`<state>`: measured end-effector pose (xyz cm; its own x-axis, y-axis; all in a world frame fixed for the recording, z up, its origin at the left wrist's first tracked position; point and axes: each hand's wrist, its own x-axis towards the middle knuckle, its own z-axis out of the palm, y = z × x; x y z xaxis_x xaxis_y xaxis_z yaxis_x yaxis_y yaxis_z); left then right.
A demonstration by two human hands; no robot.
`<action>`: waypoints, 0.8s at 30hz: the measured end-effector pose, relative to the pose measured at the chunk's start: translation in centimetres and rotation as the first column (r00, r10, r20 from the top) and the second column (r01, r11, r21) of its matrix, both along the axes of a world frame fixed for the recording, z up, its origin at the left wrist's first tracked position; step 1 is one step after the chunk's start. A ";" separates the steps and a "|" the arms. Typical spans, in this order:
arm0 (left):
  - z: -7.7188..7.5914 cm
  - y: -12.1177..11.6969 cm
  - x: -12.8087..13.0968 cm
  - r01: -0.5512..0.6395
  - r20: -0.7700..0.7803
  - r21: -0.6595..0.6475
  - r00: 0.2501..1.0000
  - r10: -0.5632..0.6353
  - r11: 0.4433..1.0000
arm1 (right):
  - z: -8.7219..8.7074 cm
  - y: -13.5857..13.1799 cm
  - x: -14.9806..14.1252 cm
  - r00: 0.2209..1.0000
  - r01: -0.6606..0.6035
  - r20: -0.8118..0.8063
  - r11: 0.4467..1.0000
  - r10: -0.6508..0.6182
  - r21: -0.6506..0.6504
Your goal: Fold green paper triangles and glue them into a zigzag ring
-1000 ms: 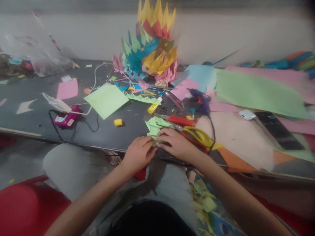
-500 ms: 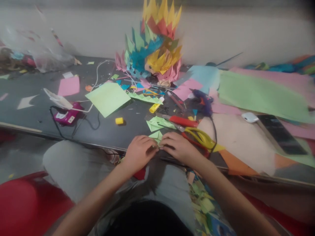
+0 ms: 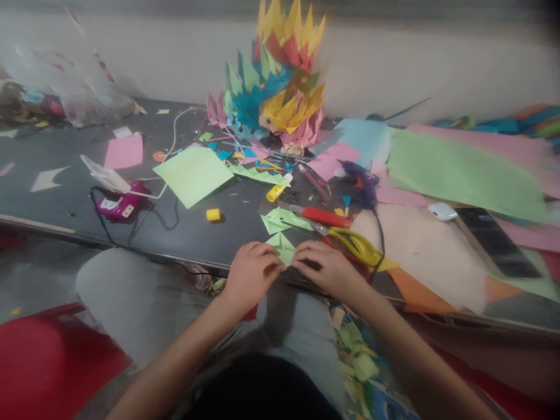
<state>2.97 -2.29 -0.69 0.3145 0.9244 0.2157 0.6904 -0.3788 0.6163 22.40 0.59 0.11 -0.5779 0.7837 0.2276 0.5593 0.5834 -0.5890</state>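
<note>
A small piece of folded light green paper (image 3: 284, 247) lies at the table's front edge, between my two hands. My left hand (image 3: 255, 269) pinches its left side with curled fingers. On the other side, my right hand (image 3: 320, 263) has its fingertips closed at the paper's right edge. Just beyond are more folded green paper pieces (image 3: 282, 220). Red-handled cutting tool (image 3: 326, 217) and yellow-handled scissors (image 3: 356, 242) rest to the right of them.
A colourful folded-paper model (image 3: 275, 87) stands at the back. A green square sheet (image 3: 195, 175), a yellow cap (image 3: 213, 215) and a purple power socket (image 3: 122, 204) lie leftward. A glue gun (image 3: 361, 181), a phone (image 3: 496, 240) and large paper sheets (image 3: 464, 169) are at right.
My right hand has shifted slightly right, away from my left, so more of the folded green paper shows between them. The other things stay where they were.
</note>
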 end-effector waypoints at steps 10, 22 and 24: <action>-0.1 0.1 0.1 -0.034 -0.005 -0.027 0.999 0.034 0.999 | 0.4 0.4 -0.7 0.990 0.138 0.058 0.981 -0.131 -0.133; -1.2 0.1 -0.8 0.147 -0.145 0.188 0.982 -0.121 0.971 | 0.8 1.3 -1.0 0.978 0.162 0.169 0.954 -0.122 -0.253; -1.5 0.1 -1.1 0.205 -0.196 0.256 0.968 -0.156 0.945 | 0.8 1.4 -1.1 0.976 0.167 0.180 0.953 -0.123 -0.254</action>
<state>1.90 -2.22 -2.19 0.5249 0.7621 0.3790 0.6804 -0.6433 0.3511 21.33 1.94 0.92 -0.4647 0.8812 -0.0870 0.7258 0.3228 -0.6075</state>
